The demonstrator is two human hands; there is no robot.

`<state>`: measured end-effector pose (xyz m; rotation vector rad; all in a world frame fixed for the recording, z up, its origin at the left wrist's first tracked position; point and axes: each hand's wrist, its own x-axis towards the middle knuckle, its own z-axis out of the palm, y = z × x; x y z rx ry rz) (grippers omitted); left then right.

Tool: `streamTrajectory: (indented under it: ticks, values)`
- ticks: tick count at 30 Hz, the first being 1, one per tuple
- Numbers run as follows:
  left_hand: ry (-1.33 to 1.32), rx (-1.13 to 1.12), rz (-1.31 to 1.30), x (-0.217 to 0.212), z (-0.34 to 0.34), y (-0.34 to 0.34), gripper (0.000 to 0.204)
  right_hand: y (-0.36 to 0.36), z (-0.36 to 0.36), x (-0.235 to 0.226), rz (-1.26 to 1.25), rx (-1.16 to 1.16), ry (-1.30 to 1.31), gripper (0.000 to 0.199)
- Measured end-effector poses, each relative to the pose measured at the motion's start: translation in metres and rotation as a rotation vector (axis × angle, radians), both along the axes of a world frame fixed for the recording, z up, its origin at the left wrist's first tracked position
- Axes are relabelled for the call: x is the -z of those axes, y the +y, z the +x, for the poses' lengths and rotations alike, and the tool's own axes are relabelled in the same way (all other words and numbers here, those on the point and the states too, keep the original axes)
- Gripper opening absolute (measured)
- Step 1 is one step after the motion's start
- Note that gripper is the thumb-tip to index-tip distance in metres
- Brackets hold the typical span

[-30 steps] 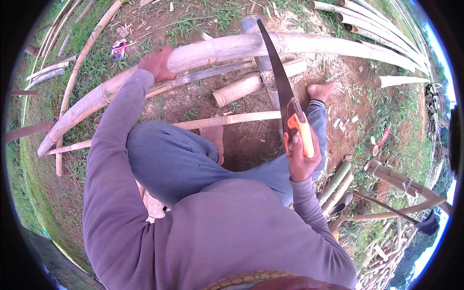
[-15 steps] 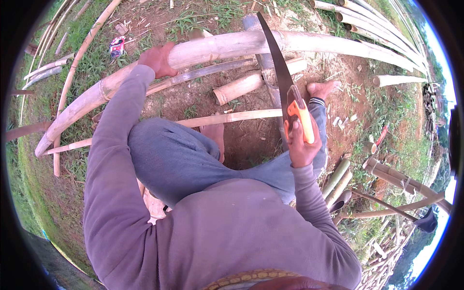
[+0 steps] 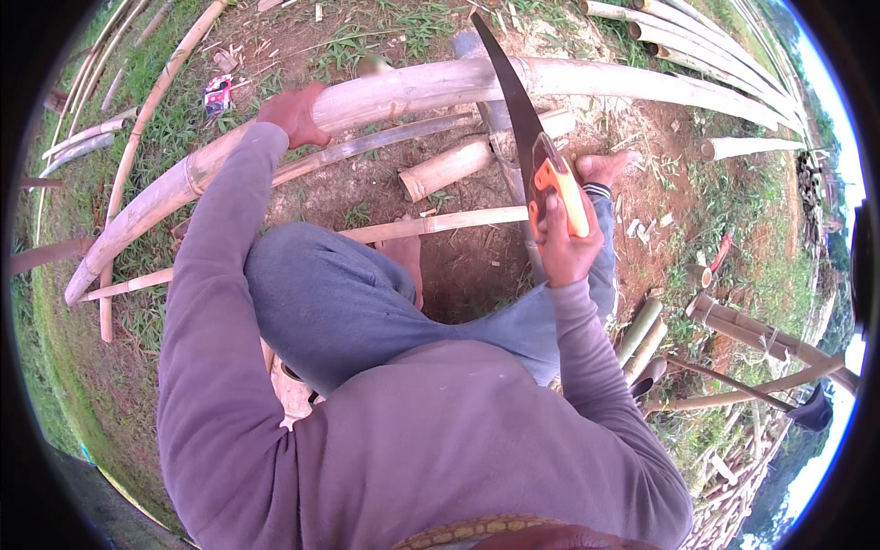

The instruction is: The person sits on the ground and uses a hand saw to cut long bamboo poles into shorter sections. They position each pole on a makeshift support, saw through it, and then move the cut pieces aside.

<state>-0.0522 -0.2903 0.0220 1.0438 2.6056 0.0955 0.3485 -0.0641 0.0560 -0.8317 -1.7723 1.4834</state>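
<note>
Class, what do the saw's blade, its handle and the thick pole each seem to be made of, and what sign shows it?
Saw blade: probably metal, dark and fairly dull, judging by its thin, flat taper.
Saw handle: likely smooth plastic, from its even, bright orange; paint remains possible.
Thick pole: apparently bamboo, pale and smooth-looking, given its ringed joints.

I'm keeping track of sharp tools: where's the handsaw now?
In the head view, the handsaw is right of centre, gripped in the right hand, its blade seen across the thick bamboo pole.
</note>
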Motion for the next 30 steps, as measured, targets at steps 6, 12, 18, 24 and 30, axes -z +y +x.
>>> streamTrajectory:
  ticks: [6,12,18,24,30]
  values:
    - [0.058,-0.014,0.011,0.009,0.007,0.0,0.09,-0.023,0.053,0.0,0.079,-0.006,-0.022,0.041]
    - [0.025,0.03,0.0,0.001,0.004,0.017,0.092,0.059,-0.107,-0.01,0.015,-0.006,0.038,0.029]
    - [0.055,-0.002,-0.003,0.012,0.001,-0.001,0.095,-0.03,0.061,0.008,0.052,0.005,-0.005,0.041]
    - [0.111,0.009,0.052,0.018,0.011,0.007,0.098,0.036,-0.036,0.038,0.09,0.024,0.049,0.038]
    - [0.086,0.037,0.044,0.01,-0.001,0.006,0.099,0.04,-0.057,0.019,0.108,0.02,0.02,0.036]
